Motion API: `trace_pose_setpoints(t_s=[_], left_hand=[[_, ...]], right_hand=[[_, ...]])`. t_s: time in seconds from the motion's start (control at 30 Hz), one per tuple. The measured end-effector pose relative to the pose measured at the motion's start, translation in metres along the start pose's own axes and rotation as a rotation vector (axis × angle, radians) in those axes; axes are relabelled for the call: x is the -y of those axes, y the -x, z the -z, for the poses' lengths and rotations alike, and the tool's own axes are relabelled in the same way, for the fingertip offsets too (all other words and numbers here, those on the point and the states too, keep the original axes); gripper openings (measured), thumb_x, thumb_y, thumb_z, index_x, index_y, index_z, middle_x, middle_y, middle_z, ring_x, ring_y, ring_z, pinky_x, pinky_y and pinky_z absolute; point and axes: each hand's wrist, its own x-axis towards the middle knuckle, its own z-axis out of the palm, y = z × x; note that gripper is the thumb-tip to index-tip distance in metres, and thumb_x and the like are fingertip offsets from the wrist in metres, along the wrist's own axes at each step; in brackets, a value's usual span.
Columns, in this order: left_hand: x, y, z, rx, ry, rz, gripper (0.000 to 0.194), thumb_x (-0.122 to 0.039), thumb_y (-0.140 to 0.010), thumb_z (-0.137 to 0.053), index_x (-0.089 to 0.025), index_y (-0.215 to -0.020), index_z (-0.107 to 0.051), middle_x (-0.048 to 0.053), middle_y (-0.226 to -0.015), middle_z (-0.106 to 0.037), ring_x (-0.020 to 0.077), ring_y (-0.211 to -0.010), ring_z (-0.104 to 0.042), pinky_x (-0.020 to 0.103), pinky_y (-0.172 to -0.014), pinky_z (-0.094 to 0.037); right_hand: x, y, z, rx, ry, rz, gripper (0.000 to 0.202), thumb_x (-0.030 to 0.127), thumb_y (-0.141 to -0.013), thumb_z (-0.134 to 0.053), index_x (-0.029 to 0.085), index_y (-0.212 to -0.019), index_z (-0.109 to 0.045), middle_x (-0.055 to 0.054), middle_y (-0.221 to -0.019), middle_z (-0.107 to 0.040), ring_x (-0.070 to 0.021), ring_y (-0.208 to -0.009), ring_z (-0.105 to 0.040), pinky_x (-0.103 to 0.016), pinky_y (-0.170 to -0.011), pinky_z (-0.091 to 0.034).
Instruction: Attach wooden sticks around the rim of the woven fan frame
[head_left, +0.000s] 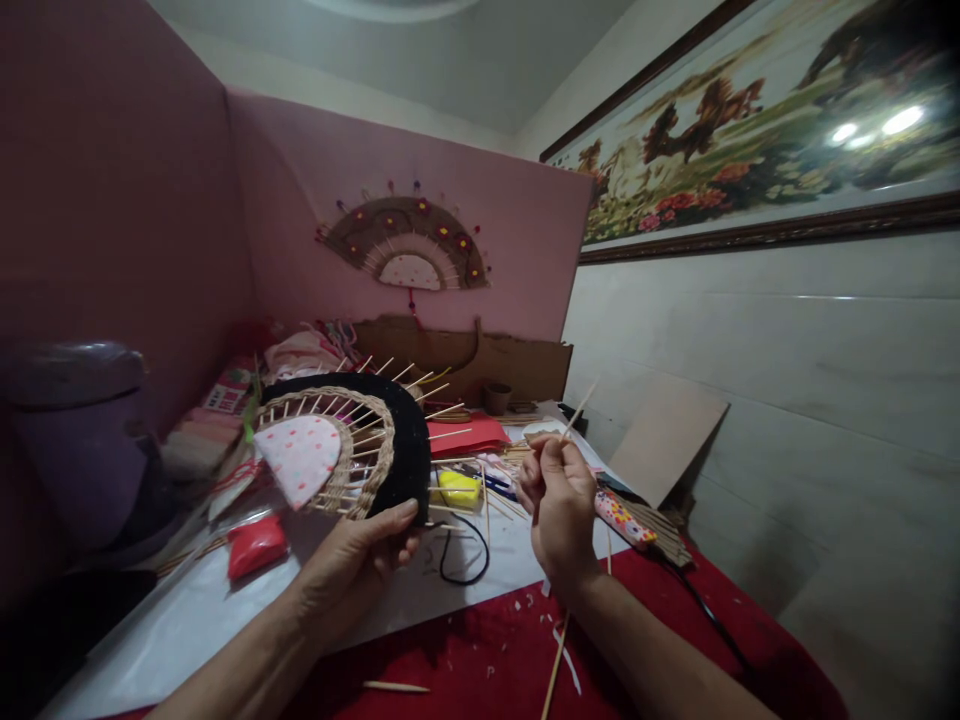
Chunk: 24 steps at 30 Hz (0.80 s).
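Observation:
My left hand (371,555) grips the lower right end of a handmade fan (409,440), thumb on top and fingers beneath. The fan has a black outer band, a woven cord band, thin sticks poking out past the rim, and a white half-round piece with pink dots (300,455). To the right, my right hand (559,500) is closed around a thin wooden stick (581,405), which points up and to the right. The two hands are apart. A loop of black cord (465,580) hangs or lies just right of the fan's lower end; I cannot tell which.
A finished-looking fan (405,240) hangs on the pink wall panel. Red paper (469,435), a yellow packet (459,489), a red packet (256,547) and loose sticks (555,665) lie on the table. A cardboard sheet (667,450) leans against the tiled wall. A lilac bin-like container (79,430) stands left.

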Motion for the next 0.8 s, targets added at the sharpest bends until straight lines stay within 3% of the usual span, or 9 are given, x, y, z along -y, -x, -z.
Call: trace_pose_setpoints(t_s=[0.07, 0.13, 0.3, 0.37, 0.53, 0.67, 0.8], left_hand=[[0.000, 0.001, 0.000, 0.007, -0.006, -0.010, 0.006, -0.003, -0.064, -0.064, -0.007, -0.069, -0.064, 0.004, -0.062, -0.060, 0.0080, -0.046, -0.055, 0.017, -0.041, -0.046], [-0.001, 0.001, 0.000, 0.016, -0.006, -0.014, 0.006, -0.003, -0.063, -0.066, -0.007, -0.068, -0.064, 0.004, -0.061, -0.061, 0.0084, -0.046, -0.055, 0.017, -0.041, -0.046], [0.000, -0.001, 0.002, 0.046, 0.006, -0.007, 0.008, -0.006, -0.061, -0.069, -0.007, -0.067, -0.064, 0.004, -0.061, -0.061, 0.0085, -0.048, -0.056, 0.017, -0.044, -0.047], [0.001, -0.002, 0.003, 0.058, 0.010, -0.005, 0.009, -0.006, -0.060, -0.070, -0.007, -0.067, -0.064, 0.004, -0.062, -0.062, 0.0084, -0.049, -0.056, 0.017, -0.045, -0.047], [0.002, -0.003, 0.005, 0.076, -0.002, -0.030, 0.006, -0.008, -0.063, -0.068, -0.009, -0.067, -0.064, 0.004, -0.061, -0.061, 0.0085, -0.050, -0.056, 0.017, -0.045, -0.046], [0.001, -0.002, 0.004, 0.096, -0.015, -0.022, 0.006, -0.009, -0.064, -0.068, -0.009, -0.068, -0.064, 0.004, -0.061, -0.061, 0.0086, -0.050, -0.055, 0.017, -0.045, -0.046], [-0.001, 0.000, 0.002, 0.092, -0.007, -0.023, 0.007, -0.009, -0.062, -0.069, -0.009, -0.068, -0.064, 0.004, -0.061, -0.062, 0.0083, -0.048, -0.055, 0.017, -0.044, -0.046]], right_hand=[[-0.003, -0.001, 0.000, 0.017, -0.029, -0.144, 0.022, 0.042, -0.081, -0.048, 0.021, -0.076, -0.046, 0.010, -0.047, -0.030, -0.0039, -0.035, -0.016, -0.015, -0.032, -0.011], [-0.006, -0.003, 0.001, 0.032, -0.044, -0.245, 0.024, 0.044, -0.079, -0.049, 0.021, -0.075, -0.045, 0.010, -0.047, -0.031, -0.0035, -0.034, -0.016, -0.015, -0.031, -0.011], [-0.016, -0.007, 0.005, 0.043, -0.074, -0.338, 0.023, 0.038, -0.073, -0.057, 0.017, -0.067, -0.050, 0.003, -0.059, -0.049, -0.0065, -0.046, -0.043, -0.019, -0.042, -0.037], [-0.020, -0.009, 0.007, 0.017, -0.057, -0.359, 0.019, 0.034, -0.068, -0.062, 0.015, -0.067, -0.056, 0.000, -0.066, -0.053, -0.0071, -0.053, -0.047, -0.019, -0.047, -0.039], [-0.028, -0.012, 0.011, -0.022, 0.031, -0.402, 0.024, 0.036, -0.063, -0.065, 0.013, -0.070, -0.062, 0.004, -0.054, -0.044, -0.0035, -0.042, -0.030, -0.016, -0.038, -0.025], [-0.028, -0.017, 0.013, -0.035, 0.209, -0.338, 0.030, 0.041, -0.067, -0.060, 0.013, -0.075, -0.062, 0.007, -0.048, -0.037, -0.0040, -0.038, -0.023, -0.018, -0.037, -0.017], [-0.025, -0.019, 0.016, 0.083, 0.844, -0.005, 0.030, 0.041, -0.077, -0.049, 0.016, -0.082, -0.065, 0.001, -0.053, -0.051, -0.0112, -0.047, -0.044, -0.023, -0.046, -0.030]])
